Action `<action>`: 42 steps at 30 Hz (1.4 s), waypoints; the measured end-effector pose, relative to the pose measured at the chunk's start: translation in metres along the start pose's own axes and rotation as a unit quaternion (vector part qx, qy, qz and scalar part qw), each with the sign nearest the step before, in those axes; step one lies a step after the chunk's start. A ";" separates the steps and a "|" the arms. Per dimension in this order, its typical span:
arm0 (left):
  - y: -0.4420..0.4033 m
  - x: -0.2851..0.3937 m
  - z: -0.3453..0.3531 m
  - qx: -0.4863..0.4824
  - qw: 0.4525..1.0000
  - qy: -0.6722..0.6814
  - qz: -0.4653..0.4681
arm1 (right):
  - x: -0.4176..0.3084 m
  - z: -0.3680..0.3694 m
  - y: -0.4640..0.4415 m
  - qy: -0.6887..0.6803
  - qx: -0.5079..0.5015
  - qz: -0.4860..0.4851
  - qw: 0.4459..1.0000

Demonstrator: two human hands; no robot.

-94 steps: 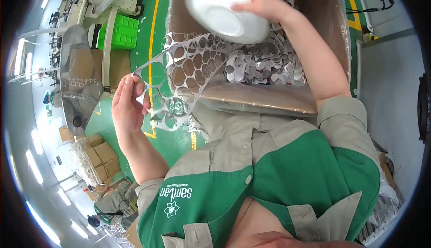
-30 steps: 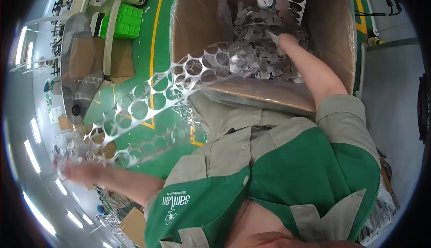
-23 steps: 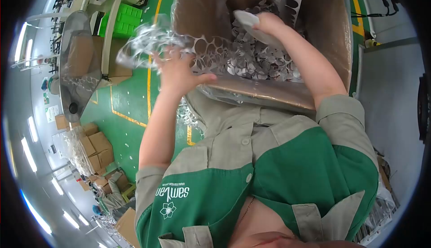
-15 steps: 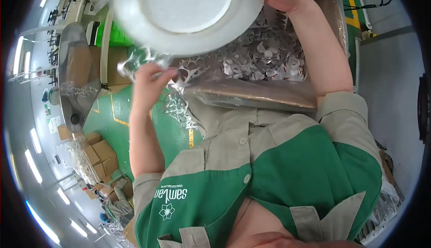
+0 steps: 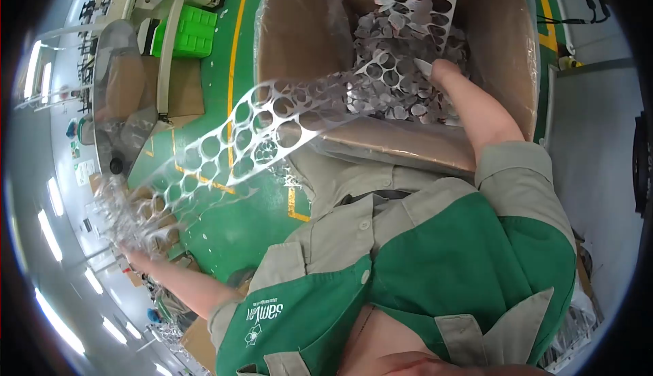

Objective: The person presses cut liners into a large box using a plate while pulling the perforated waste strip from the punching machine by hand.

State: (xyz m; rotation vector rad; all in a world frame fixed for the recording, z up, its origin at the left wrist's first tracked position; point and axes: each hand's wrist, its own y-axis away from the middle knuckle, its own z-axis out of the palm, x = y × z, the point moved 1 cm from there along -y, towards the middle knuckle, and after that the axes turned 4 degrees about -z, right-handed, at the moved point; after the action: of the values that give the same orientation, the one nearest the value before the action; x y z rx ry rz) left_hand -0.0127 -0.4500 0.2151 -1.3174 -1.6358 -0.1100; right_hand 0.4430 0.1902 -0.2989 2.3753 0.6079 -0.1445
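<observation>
"Left hand (image 5: 129, 248) far out there, seemingly clutching the bunched end of that perforated strip (image 5: 309, 129). Fingers hidden; can't tell how firmly."

"Right hand (image 5: 445, 71) grips a white plate (image 5: 423, 68), nearly edge-on, inside the carton (image 5: 401, 139)."

"Strip's slanting up from that hand into the carton. Too hard a tug could tear its thin webs."

"Or it might snag scrap discs (image 5: 400, 112), scattering them on the floor (image 5: 224, 240)!"

The left arm (image 5: 185, 283) stretches far out to the side, forearm trailing back from the fingers; the left hand (image 5: 130, 253) is too small and covered to read its grip. Well apart from those fingers, the right hand (image 5: 445, 72) is curled in a grip, the right arm (image 5: 479, 110) reaching forward behind its fingers.
</observation>
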 end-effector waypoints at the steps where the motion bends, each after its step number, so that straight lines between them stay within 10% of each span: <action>1: -0.021 -0.037 0.023 -0.046 0.989 -0.139 -0.004 | -0.012 -0.016 0.008 0.003 -0.022 -0.010 1.000; 4: -0.031 -0.111 0.104 -0.306 0.793 -0.517 0.101 | -0.033 -0.034 0.006 -0.008 0.031 -0.074 0.997; 7: 0.148 0.058 0.159 -0.302 0.825 -0.406 0.252 | -0.068 -0.068 0.014 0.051 0.044 -0.156 0.985; 9: 0.268 0.130 0.183 -0.414 0.839 -0.046 0.351 | -0.097 -0.102 0.030 0.039 0.043 -0.163 0.985; 11: 0.358 0.167 0.199 -0.440 0.659 -0.027 0.609 | -0.121 -0.139 0.050 -0.011 0.086 -0.227 0.970; 15: 0.469 0.151 0.221 -0.462 0.365 -0.392 0.707 | -0.145 -0.218 0.124 -0.241 0.219 -0.374 0.868; 17: 0.478 0.125 0.244 -0.548 0.338 -0.383 0.662 | -0.147 -0.252 0.161 -0.375 0.218 -0.425 0.794; 21: 0.439 0.170 0.181 -0.613 0.545 -0.081 0.567 | -0.135 -0.286 0.210 -0.709 0.027 -0.418 0.568; 24: 0.386 0.167 0.139 -0.528 0.648 0.028 0.549 | -0.127 -0.223 0.130 -0.697 -0.296 -0.508 0.410; 26: 0.349 0.173 0.115 -0.405 0.721 0.188 0.530 | -0.117 -0.140 0.069 -0.693 -0.296 -0.369 0.544; 27: 0.326 0.170 0.108 -0.344 0.712 0.271 0.549 | -0.100 -0.100 0.047 -0.623 -0.237 -0.256 0.700; 28: 0.312 0.163 0.103 -0.285 0.732 0.306 0.538 | -0.078 -0.077 0.045 -0.406 -0.081 -0.202 0.888; 29: 0.300 0.154 0.103 -0.274 0.753 0.266 0.535 | -0.054 -0.035 0.012 -0.216 0.019 -0.182 0.959; 35: 0.310 0.125 0.130 -0.382 0.811 0.181 0.405 | -0.099 -0.111 0.048 -0.053 0.093 -0.131 0.986; 38: 0.303 0.139 0.143 -0.393 0.805 0.239 0.375 | -0.137 -0.193 0.084 -0.278 0.132 -0.328 0.893; 42: 0.255 0.167 0.123 -0.319 0.826 0.356 0.298 | -0.145 -0.212 0.128 -0.712 -0.170 -0.398 0.553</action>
State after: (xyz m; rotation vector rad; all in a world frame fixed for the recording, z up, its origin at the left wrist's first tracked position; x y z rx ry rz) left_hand 0.1236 -0.1576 0.1511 -1.9258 -0.4969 -0.7246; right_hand 0.3618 0.1845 -0.0237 0.7656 0.6359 -1.8829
